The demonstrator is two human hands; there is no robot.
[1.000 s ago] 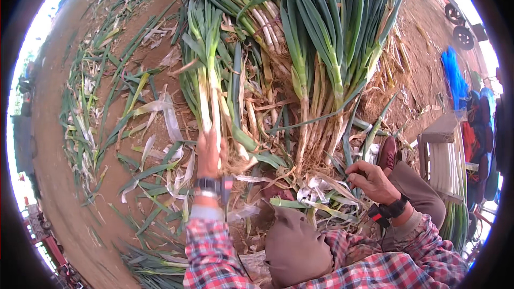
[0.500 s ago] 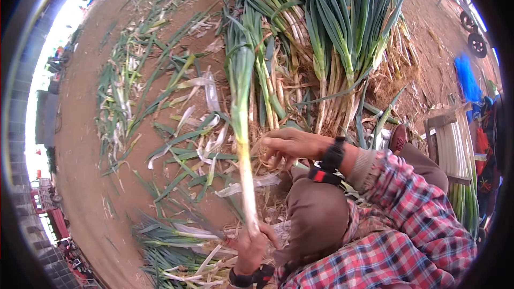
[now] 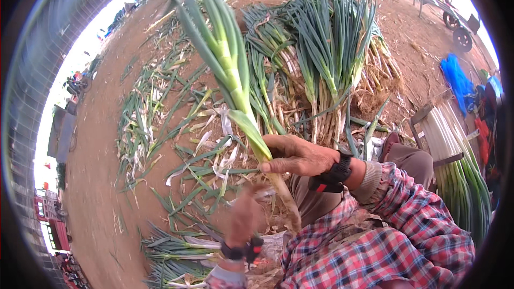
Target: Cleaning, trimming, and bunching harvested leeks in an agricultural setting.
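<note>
Green-onion heap (image 3: 327,40), upper centre, root ends toward person, likely for reach. Single green onion (image 3: 229,68) slants from upper left to lower centre. Right hand (image 3: 304,155), centre, thumb and fingers closed round its stalk, presumably steadying it. Left hand (image 3: 242,218), lower centre, blurred: cannot tell opening or hold.

smooth leek (image 3: 229,67), rough earthen ground (image 3: 101,176), matt cloth sleeve (image 3: 415,198)

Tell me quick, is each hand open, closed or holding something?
Left hand: blurred, beside the leek; open or closed can't be told.
Right hand: closed, holding the leek.
</note>
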